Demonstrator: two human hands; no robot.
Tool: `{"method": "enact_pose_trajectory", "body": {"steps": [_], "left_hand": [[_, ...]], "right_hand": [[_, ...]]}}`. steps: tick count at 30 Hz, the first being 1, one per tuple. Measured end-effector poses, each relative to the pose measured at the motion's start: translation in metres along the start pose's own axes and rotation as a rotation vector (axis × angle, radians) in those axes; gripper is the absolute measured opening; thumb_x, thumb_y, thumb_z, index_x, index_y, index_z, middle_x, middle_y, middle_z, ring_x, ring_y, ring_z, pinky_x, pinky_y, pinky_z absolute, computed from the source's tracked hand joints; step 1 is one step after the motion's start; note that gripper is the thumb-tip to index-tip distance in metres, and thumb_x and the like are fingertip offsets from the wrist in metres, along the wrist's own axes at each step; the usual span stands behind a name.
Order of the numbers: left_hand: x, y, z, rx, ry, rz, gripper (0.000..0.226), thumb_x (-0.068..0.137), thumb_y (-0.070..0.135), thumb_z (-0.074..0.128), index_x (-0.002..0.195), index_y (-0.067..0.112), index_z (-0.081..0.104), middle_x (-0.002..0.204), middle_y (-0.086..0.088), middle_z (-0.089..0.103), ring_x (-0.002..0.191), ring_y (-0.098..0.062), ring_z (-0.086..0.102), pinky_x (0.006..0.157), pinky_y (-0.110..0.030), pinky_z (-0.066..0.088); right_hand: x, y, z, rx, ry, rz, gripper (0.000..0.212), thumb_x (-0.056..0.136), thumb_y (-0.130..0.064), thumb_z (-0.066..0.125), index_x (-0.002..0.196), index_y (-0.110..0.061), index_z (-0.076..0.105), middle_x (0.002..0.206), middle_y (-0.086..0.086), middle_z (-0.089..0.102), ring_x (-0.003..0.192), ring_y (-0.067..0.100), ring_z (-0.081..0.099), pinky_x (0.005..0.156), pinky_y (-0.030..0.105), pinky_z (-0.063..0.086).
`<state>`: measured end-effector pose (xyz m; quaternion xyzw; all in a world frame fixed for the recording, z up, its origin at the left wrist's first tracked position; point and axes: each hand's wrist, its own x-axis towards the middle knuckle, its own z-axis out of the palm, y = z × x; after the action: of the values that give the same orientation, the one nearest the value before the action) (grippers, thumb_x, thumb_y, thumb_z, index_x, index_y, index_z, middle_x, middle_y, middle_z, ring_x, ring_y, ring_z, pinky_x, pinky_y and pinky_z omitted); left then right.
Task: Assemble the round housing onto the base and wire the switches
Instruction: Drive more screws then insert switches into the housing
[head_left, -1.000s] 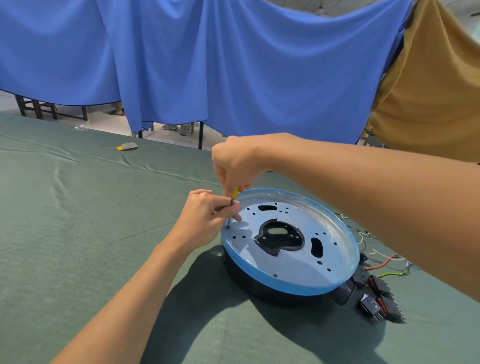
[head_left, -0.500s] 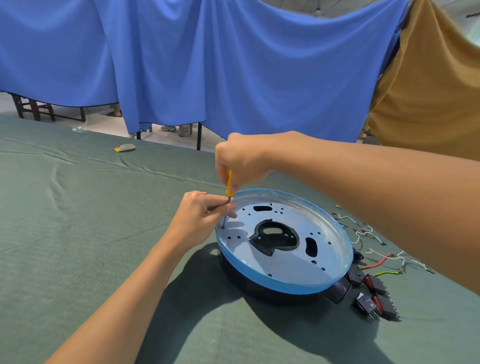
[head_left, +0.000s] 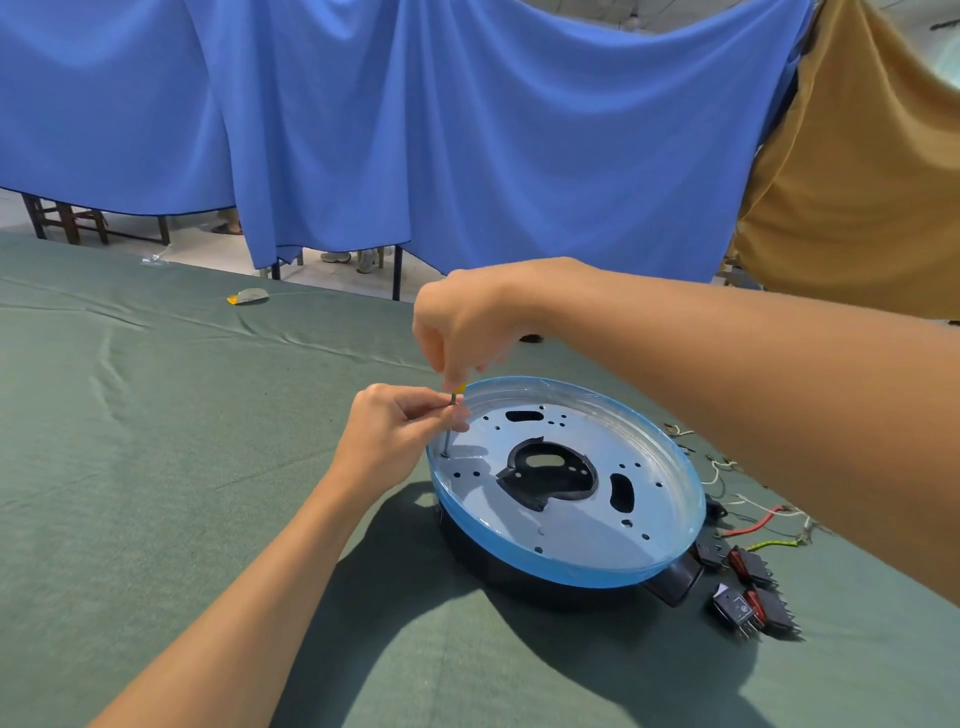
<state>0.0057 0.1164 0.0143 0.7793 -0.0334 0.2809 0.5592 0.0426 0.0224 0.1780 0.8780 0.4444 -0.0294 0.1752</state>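
The round housing (head_left: 597, 525), a pale metal plate with a blue film-wrapped rim, sits on a black base (head_left: 524, 577) on the green cloth. My right hand (head_left: 462, 322) is closed on the yellow handle of a small screwdriver (head_left: 450, 421), held upright with its tip at a hole near the plate's left edge. My left hand (head_left: 395, 431) pinches the screwdriver's shaft just above the plate. Several black and red rocker switches (head_left: 748, 592) lie right of the base, with loose wires (head_left: 753, 525) behind them.
Green cloth covers the table (head_left: 156, 467). A small grey and yellow object (head_left: 249, 297) lies near the far edge. Blue (head_left: 467, 130) and tan (head_left: 862, 171) sheets hang behind the table, with chair legs and feet visible beneath them.
My right hand dipped, rose and lowered again on the handle. The screwdriver stays at the left-edge hole, and my left hand keeps its pinch on the shaft.
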Motion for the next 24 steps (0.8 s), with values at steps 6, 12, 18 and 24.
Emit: {"method": "enact_pose_trajectory", "body": {"steps": [6,12,18,24], "left_hand": [[-0.002,0.002,0.0,0.104,-0.076,0.04,0.014,0.093,0.014,0.065,0.093,0.011,0.079,0.085,0.005,0.077,0.086,0.0,0.07,0.075,-0.021,0.055],[0.0,0.0,0.001,0.036,0.052,0.055,0.013,0.08,0.008,0.078,0.078,0.021,0.078,0.07,0.009,0.075,0.069,0.0,0.068,0.072,-0.026,0.055],[-0.001,0.001,-0.003,0.065,-0.067,0.052,0.021,0.092,0.015,0.067,0.083,0.032,0.076,0.08,0.016,0.076,0.086,0.002,0.069,0.079,-0.028,0.056],[-0.001,0.003,0.002,0.022,-0.004,0.006,0.016,0.083,0.012,0.076,0.078,0.027,0.078,0.076,0.007,0.077,0.076,-0.008,0.071,0.079,-0.033,0.057]], "right_hand": [[0.006,0.0,0.013,-0.03,0.098,0.049,0.031,0.094,-0.025,0.058,0.067,-0.01,0.058,0.056,0.005,0.063,0.073,0.024,0.066,0.046,0.025,0.042],[0.004,0.0,0.007,0.042,0.04,0.051,0.035,0.095,-0.033,0.056,0.068,-0.011,0.056,0.044,-0.004,0.06,0.046,0.017,0.064,0.058,0.028,0.055],[0.001,0.003,0.006,0.049,0.101,-0.02,0.015,0.087,-0.021,0.067,0.075,-0.013,0.064,0.048,-0.001,0.061,0.051,0.013,0.066,0.05,0.023,0.053],[0.009,-0.005,0.016,0.0,0.143,0.07,0.028,0.093,-0.017,0.05,0.065,-0.012,0.05,0.053,0.001,0.057,0.059,0.02,0.065,0.043,0.018,0.037]]}}
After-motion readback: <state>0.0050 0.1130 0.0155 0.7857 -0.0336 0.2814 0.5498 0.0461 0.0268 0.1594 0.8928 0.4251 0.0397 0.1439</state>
